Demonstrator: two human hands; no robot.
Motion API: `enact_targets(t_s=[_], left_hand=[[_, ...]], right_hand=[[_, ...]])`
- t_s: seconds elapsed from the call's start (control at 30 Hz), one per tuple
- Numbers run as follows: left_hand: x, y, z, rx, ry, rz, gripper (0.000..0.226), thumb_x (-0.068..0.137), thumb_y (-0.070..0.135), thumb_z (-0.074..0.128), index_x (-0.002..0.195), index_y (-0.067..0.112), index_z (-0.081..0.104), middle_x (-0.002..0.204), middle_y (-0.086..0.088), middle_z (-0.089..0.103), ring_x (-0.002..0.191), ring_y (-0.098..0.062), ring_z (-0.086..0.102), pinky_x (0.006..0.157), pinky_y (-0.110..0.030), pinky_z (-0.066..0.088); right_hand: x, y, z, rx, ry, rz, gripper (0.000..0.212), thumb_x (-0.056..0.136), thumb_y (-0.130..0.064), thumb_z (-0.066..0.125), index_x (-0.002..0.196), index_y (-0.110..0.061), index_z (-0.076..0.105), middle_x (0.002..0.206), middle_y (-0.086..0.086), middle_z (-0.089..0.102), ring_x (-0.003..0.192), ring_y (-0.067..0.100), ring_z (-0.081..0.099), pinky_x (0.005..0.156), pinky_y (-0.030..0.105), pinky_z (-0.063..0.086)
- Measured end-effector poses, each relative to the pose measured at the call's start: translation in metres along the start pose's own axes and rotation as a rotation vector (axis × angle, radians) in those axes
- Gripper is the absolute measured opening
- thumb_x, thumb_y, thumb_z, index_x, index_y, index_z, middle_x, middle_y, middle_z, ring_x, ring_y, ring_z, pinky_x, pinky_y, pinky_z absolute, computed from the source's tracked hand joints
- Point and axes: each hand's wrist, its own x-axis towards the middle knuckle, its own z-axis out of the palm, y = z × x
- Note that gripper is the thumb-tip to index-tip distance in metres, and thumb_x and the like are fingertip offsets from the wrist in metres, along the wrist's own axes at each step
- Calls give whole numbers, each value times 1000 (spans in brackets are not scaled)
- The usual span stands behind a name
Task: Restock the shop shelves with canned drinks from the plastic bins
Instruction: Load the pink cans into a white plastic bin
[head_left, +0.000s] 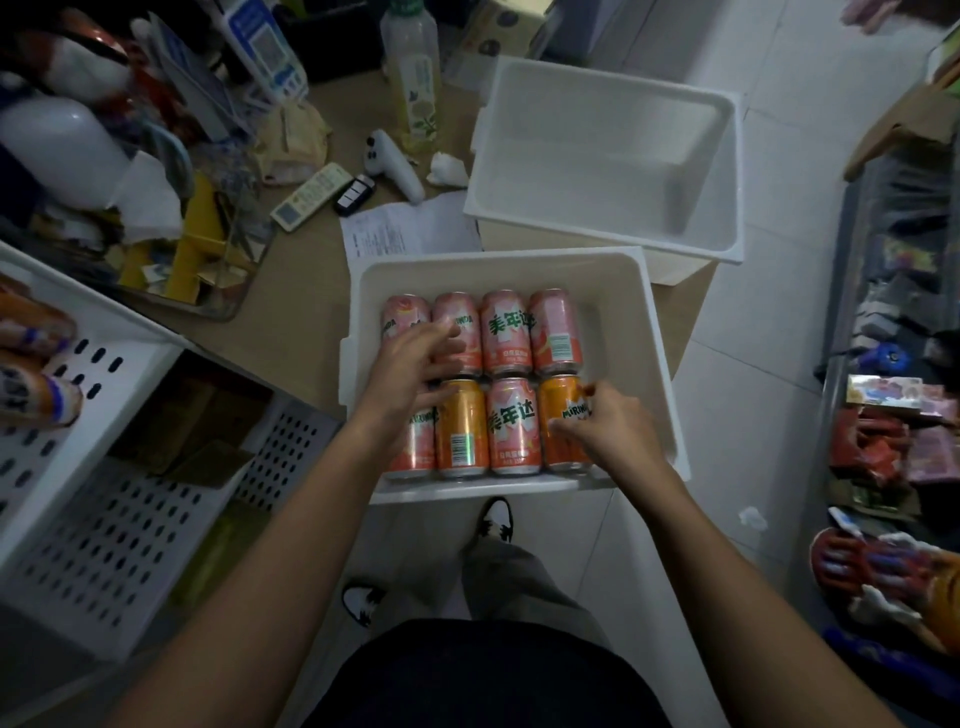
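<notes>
A white plastic bin (623, 332) on the counter edge holds two rows of Mirinda cans lying on their sides. The back row has pink cans (506, 332). The front row mixes pink cans (511, 426) and orange cans (462, 426). My left hand (415, 364) lies over the left cans of both rows, fingers spread, touching them without a clear grip. My right hand (602, 421) pinches the rightmost orange can (561, 415) in the front row at its side.
An empty white bin (608, 150) stands behind the full one. The counter holds a remote (311, 195), a car key, a paper receipt (410, 228), a bottle (413, 78) and clutter. A white perforated shelf rack (104, 467) stands at left. Packed goods fill shelves at right.
</notes>
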Motion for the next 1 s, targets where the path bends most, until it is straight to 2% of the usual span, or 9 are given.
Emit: enact_targets(t_s=[0.13,0.23,0.3,0.4,0.53,0.67,0.77,0.9,1.0], left_hand=[[-6,0,-14,-41,-2,8,34,99,41,57,121,16,66,120,-3,71,111,-22,69,99,-47,56],[-19,6,-26,-87,-10,40,28,99,36,58,116,16,67,112,-3,74,105,-22,69,93,-42,58],[-32,18,-41,-123,3,96,25,96,34,62,113,17,67,107,-3,74,101,-22,69,95,-46,55],[-58,47,-77,-167,51,216,27,94,33,64,113,14,66,108,-8,74,100,-26,70,96,-47,54],[-106,90,-141,-133,225,419,29,99,33,59,119,12,65,114,-10,74,104,-28,71,94,-43,56],[-162,122,-209,-143,503,588,26,104,25,53,122,9,63,114,-10,74,103,-27,72,90,-40,58],[-204,136,-253,-181,694,669,25,104,23,52,123,11,64,114,-9,74,100,-23,73,88,-37,56],[-256,139,-297,-213,863,740,23,104,25,52,121,18,65,115,-1,75,104,-21,73,95,-39,56],[-285,137,-319,-225,951,768,20,104,23,52,118,20,66,114,0,75,106,-22,72,99,-41,56]], right_hand=[[1,-3,-1,11,-54,30,53,83,-47,77,122,-19,54,113,6,69,96,24,68,88,46,58],[-8,-12,-11,-148,-1,-13,46,89,-52,67,116,-15,60,110,12,70,96,31,67,83,38,54],[-15,-31,-16,-200,150,-142,49,89,-60,59,113,-18,64,110,13,72,100,35,67,81,38,53],[-28,-92,-17,129,194,-442,49,83,-67,57,110,-28,67,106,-2,75,97,17,72,87,44,58],[-64,-207,-9,538,-104,-780,60,83,-64,68,131,-29,61,125,-9,69,114,3,66,95,34,56],[-119,-313,3,657,-385,-1014,50,88,-35,69,136,-25,58,130,-8,66,114,1,65,89,17,55],[-160,-374,18,703,-515,-1135,44,93,-25,69,136,-24,59,131,-6,66,117,5,64,94,22,55],[-212,-431,35,714,-629,-1259,45,95,-26,67,138,-25,56,132,-11,64,112,-5,63,79,9,52],[-240,-458,46,704,-631,-1325,48,94,-31,69,140,-27,55,134,-12,63,112,-4,63,83,10,52]])
